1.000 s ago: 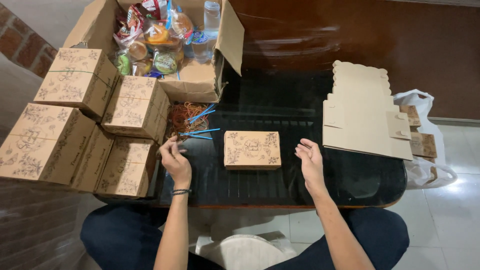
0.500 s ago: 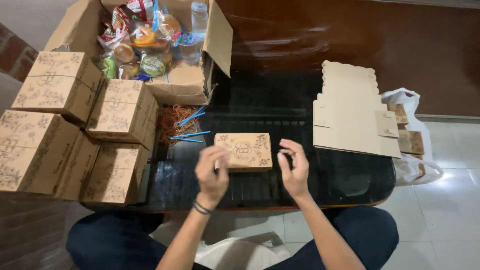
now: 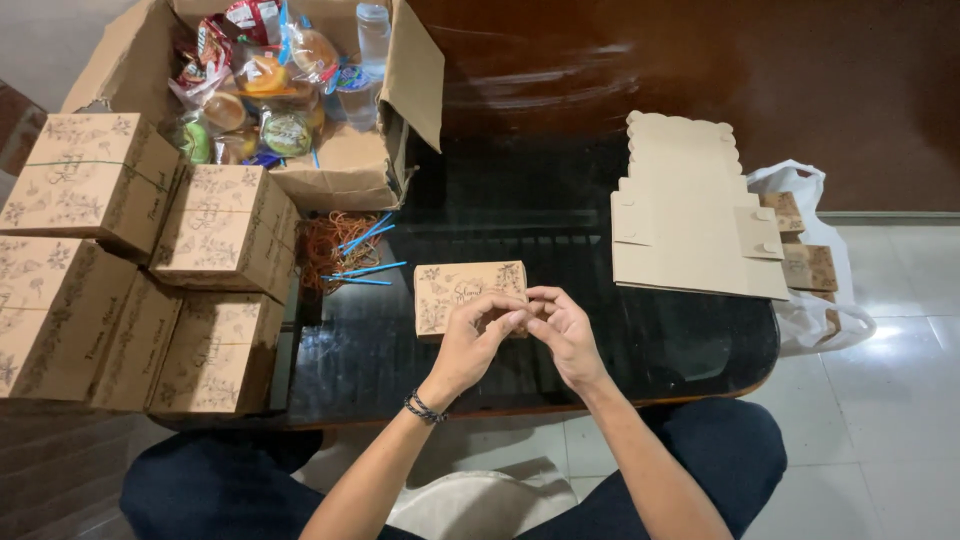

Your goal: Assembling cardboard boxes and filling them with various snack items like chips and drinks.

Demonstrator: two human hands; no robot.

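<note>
Hidden and cut off

The left hand [image 3: 478, 345] and right hand [image 3: 562, 335] cover the small printed box's [image 3: 462, 290] lower right corner; whatever the fingertips pinch is too small to tell. Stacked boxes [image 3: 60, 310] run past the left edge.

Left hand [image 3: 468, 345], right hand [image 3: 565, 335], fingertips meeting beside small printed box [image 3: 455, 292], dark table [image 3: 560, 240]

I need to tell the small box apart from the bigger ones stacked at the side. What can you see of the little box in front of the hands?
The small kraft box is brown cardboard, printed with dark floral line drawings and lettering on its lid. It lies closed and flat on the dark glossy table. The left hand and right hand meet over its near right edge, hiding that corner.
</note>
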